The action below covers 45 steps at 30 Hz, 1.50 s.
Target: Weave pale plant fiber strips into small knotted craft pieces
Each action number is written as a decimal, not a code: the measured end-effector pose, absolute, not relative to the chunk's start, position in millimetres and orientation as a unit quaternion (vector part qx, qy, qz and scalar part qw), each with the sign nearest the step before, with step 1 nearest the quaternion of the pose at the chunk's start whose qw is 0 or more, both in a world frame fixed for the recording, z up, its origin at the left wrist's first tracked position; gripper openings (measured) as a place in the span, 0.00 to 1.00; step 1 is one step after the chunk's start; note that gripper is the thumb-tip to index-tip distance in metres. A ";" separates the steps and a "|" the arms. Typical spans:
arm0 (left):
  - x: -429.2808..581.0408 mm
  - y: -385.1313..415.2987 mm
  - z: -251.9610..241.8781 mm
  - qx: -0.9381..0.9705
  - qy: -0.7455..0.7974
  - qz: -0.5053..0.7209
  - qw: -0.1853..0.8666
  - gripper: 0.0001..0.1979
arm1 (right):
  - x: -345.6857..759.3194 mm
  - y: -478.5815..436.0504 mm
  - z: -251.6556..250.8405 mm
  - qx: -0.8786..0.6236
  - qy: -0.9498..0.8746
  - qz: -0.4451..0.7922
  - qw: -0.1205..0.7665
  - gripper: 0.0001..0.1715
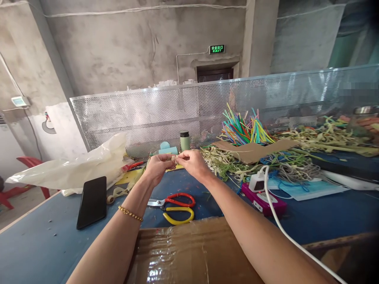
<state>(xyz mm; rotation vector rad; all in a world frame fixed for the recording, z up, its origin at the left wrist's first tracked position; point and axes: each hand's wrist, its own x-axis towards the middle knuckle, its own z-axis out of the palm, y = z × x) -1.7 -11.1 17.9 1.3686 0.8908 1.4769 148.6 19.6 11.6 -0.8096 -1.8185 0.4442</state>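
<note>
My left hand (156, 167) and my right hand (194, 163) meet above the far half of the table, fingertips almost touching. Both are closed in a pinch on a small pale piece (173, 158), too small to tell its kind. Just beyond them stand a green bottle with a black cap (185, 141) and a light blue cylinder (168, 150) lying down. Below the hands, between my forearms, lie scissors (178, 208) with one red and one yellow handle. A greenish-yellow strip (137, 178) hangs or lies beside my left hand; which one I cannot tell.
Cardboard (189, 252) covers the near edge. On the left are a black phone (92, 202) and a plastic sheet (85, 167). To the right lie dried strips (225, 161), colourful sticks (245, 128), a purple power strip (263, 199) with a white cable (275, 213), and a blue mask (314, 189).
</note>
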 end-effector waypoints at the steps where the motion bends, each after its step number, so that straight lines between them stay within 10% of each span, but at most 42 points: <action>1: -1.9 -11.2 17.9 0.557 0.362 0.596 0.452 0.10 | 148.7 19.5 11.7 -0.350 -0.758 0.176 0.521 0.05; 10: -10.8 -16.7 21.5 0.596 0.396 0.549 0.432 0.04 | 150.6 17.2 13.0 -0.322 -0.776 -0.050 0.541 0.06; 27: -27.0 -24.9 30.3 0.663 0.362 0.472 0.455 0.06 | 151.6 14.7 11.9 -0.307 -0.751 0.311 0.494 0.14; 45: -4.4 -28.7 29.7 0.635 0.373 0.541 0.406 0.07 | 147.7 12.6 12.8 -0.333 -0.683 0.370 0.534 0.08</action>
